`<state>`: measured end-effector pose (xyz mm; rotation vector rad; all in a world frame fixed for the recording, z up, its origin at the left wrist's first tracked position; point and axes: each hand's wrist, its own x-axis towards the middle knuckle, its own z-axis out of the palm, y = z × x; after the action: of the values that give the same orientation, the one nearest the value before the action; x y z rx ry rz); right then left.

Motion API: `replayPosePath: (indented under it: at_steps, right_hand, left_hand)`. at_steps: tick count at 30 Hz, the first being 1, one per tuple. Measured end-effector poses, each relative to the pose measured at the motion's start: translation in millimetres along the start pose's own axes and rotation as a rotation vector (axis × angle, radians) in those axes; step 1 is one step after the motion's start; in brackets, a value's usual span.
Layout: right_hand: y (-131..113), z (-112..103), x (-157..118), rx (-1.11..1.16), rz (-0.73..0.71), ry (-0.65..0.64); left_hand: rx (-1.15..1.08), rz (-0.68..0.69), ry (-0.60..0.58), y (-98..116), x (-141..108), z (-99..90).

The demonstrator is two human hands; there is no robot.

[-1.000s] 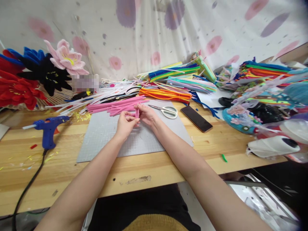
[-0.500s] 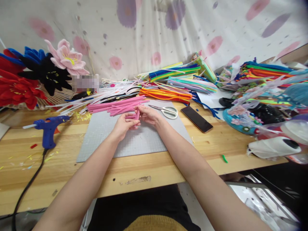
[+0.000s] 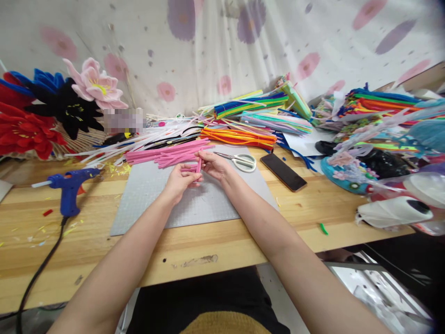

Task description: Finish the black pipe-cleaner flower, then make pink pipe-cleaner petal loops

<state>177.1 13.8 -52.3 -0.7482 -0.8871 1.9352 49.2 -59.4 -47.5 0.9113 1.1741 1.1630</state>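
Over the grey cutting mat (image 3: 205,208), my left hand (image 3: 181,182) and my right hand (image 3: 212,165) meet, fingertips close together. Between them is a short pink pipe cleaner (image 3: 199,165), standing roughly upright in the view. Both hands are closed on it; my left thumb and fingers pinch its lower part, my right fingers its upper part. More pink strands show at my left fingers, partly hidden. Just beyond lies a pile of pink pipe cleaners (image 3: 167,154), some long, some cut short. White-handled scissors (image 3: 243,162) rest on the mat right of my right hand.
A blue glue gun (image 3: 71,190) with a black cord lies at the left. Fuzzy flowers (image 3: 95,86) stand behind it. Orange pipe cleaners (image 3: 239,137) and other coloured bundles line the back. A phone (image 3: 283,171) lies right of the mat, and plastic-wrapped items (image 3: 392,213) crowd the right side.
My right fingers have shifted slightly along the pink pipe cleaner, which now looks straighter and more upright. My left hand has hardly moved; the whole view has slid a little.
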Motion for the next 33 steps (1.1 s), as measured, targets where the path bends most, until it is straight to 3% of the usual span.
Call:
replayPosePath:
  at_steps: [5, 10, 17, 22, 29, 33]
  right_hand:
    - [0.3, 2.3, 0.3, -0.007, -0.024, 0.055]
    - [-0.4, -3.2, -3.0, -0.038, 0.055, -0.044]
    - [3.5, -3.2, -5.1, -0.136, -0.12, -0.033]
    - [7.3, 0.4, -4.0, -0.23, -0.169, -0.036]
    - [9.1, -0.9, 3.9, -0.136, -0.222, 0.127]
    - [8.2, 5.2, 4.8, 0.01, -0.23, 0.191]
  left_hand:
    - [-0.032, 0.002, 0.04, -3.5, 2.8, 1.1]
    - [-0.03, -0.006, 0.059, -5.2, 4.5, -3.4]
    - [-0.006, -0.021, 0.017, -3.9, 2.1, -4.2]
    - [0.021, -0.017, 0.004, -6.0, 2.7, -4.1]
    - [0.044, 0.052, 0.069, -7.9, 6.8, -3.3]
    - [-0.098, 0.075, 0.123, -0.7, 7.8, -0.5]
